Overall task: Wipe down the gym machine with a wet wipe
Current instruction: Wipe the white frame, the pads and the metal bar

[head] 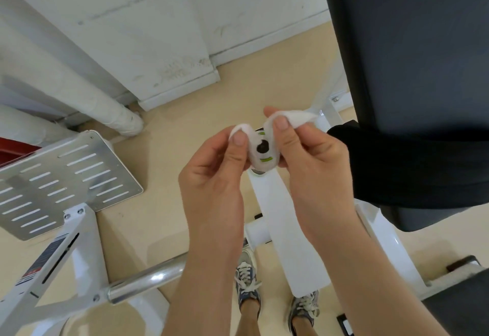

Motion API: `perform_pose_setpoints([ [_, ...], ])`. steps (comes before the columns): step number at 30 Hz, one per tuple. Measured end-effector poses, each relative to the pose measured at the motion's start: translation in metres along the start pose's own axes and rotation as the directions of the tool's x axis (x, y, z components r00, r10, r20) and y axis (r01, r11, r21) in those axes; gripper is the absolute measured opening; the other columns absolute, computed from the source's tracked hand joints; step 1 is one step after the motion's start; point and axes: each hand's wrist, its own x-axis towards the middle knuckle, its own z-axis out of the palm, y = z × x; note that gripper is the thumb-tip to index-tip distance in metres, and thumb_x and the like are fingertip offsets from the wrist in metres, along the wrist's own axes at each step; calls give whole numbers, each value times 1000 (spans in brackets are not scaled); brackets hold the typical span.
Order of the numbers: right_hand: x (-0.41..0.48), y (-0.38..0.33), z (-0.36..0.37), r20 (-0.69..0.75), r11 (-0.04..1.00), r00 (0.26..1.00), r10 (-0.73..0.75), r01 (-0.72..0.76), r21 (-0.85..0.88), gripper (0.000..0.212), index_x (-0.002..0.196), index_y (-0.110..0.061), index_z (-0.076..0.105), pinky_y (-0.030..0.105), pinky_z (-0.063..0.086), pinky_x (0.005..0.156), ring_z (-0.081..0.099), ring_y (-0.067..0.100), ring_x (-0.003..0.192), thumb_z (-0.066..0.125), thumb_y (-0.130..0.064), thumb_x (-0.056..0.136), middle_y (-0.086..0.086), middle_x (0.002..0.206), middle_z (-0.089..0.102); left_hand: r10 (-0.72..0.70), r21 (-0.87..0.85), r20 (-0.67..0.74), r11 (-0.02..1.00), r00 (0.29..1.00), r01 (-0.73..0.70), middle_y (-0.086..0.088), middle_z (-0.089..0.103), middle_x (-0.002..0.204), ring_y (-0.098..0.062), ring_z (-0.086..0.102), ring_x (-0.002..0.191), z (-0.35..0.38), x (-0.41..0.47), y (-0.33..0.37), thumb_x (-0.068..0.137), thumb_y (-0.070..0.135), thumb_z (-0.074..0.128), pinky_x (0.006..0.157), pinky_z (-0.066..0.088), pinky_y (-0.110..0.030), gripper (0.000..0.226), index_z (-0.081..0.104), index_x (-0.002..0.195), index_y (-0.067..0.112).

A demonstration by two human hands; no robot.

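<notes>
**Wipe in hand, machine not yet touched**

Left thumb and fingers (239,138) are pinched on one end of a thin white damp-looking wet wipe (264,148); right thumb and fingers (281,124) are pinched on the other end, with a loose corner sticking out to the right beyond the fingertips; the wipe sags in a loop between the two pinches, held in the air and not resting on anything; a dark knob with green marks shows just behind or under the loop, and I cannot tell whether the wipe touches it. The left hand (211,177) and right hand (315,166) sit close together at chest height, palms turned inward, both closed on the wipe and on nothing else.

Outward from the hands: the white painted steel frame of the gym machine (288,230) runs directly beneath them; the perforated metal footplate (66,179) lies well off to the left; the dark padded seat back (412,71) stands to the right, with the chrome bar (148,280) low at the left.

Judgement on progress: the wipe appears to be in the course of unfolding or refolding; no surface shows a wet trail, so how much wiping is done cannot be read; frame, pad, bar and footplate all seem still to need a pass.
</notes>
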Motion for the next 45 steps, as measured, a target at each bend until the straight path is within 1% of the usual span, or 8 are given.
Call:
perform_pose_setpoints([
  [6, 15, 13, 12, -75, 965, 995, 59, -76, -251, 54, 69, 11, 49, 31, 35, 60, 39, 21, 62, 51, -34, 99, 22, 66, 40, 361, 585, 19, 752, 932, -303, 1, 64, 81, -2, 57, 74, 16, 15, -11, 88, 24, 69, 68, 41, -9, 7, 75, 91, 26],
  [9, 25, 12, 19, -177, 953, 966, 186, -221, -208, 48, 64, 1, 46, 36, 35, 59, 37, 20, 60, 49, -33, 98, 10, 62, 40, 426, 625, -67, 723, 902, -294, 7, 56, 74, -3, 52, 70, 25, 20, -21, 87, 25, 69, 66, 36, -7, 7, 75, 88, 22],
  [17, -7, 30, 9, -133, 952, 991, -15, -27, -306, 46, 70, -17, 64, 32, 47, 69, 61, 16, 80, 38, -35, 103, 20, 89, 59, 650, 771, 166, 383, 741, -509, 1, 47, 78, -7, 42, 63, 9, 3, -35, 91, 22, 63, 60, 34, -6, 15, 77, 93, 17],
  [19, 7, 24, 10, -105, 955, 994, 37, -66, -288, 50, 76, 1, 64, 39, 46, 63, 59, 27, 71, 39, -32, 103, 30, 82, 59, 547, 806, 124, 431, 828, -405, 5, 46, 63, -8, 41, 57, 16, 14, -23, 90, 29, 63, 54, 31, -11, 21, 73, 74, 21],
  [21, 21, 15, 14, -66, 944, 991, 119, -134, -303, 49, 83, 13, 56, 37, 43, 60, 53, 31, 63, 42, -30, 102, 29, 75, 58, 253, 648, -48, 744, 966, -163, 5, 50, 52, -6, 42, 51, 24, 30, -13, 88, 26, 66, 54, 37, -23, 29, 67, 61, 14],
  [26, 43, 15, 8, 25, 931, 947, 321, -310, -190, 35, 68, -6, 59, 29, 39, 59, 48, 20, 65, 51, -26, 96, 10, 66, 52, -206, 164, -186, 958, 961, 237, 0, 63, 60, -13, 56, 54, 23, 41, -12, 84, 17, 72, 51, 44, -24, 19, 73, 65, 14],
  [39, 30, 58, -5, -203, 958, 979, 0, -58, -281, 51, 56, -3, 35, 23, 22, 48, 23, 12, 53, 59, -22, 96, 1, 53, 26, 75, 401, -248, 916, 966, 32, 3, 47, 56, -17, 36, 54, -13, 23, -53, 90, 31, 62, 56, 34, -37, 17, 67, 74, 35],
  [45, 23, 99, -31, -249, 729, 968, 29, -191, -657, 49, 54, -19, 29, 25, 18, 49, 23, 11, 48, 50, -27, 98, -6, 47, 28, 233, 463, 1, 862, 972, -207, 2, 45, 55, -14, 36, 52, -4, 20, -19, 90, 34, 63, 52, 33, -29, 12, 68, 79, 31],
])
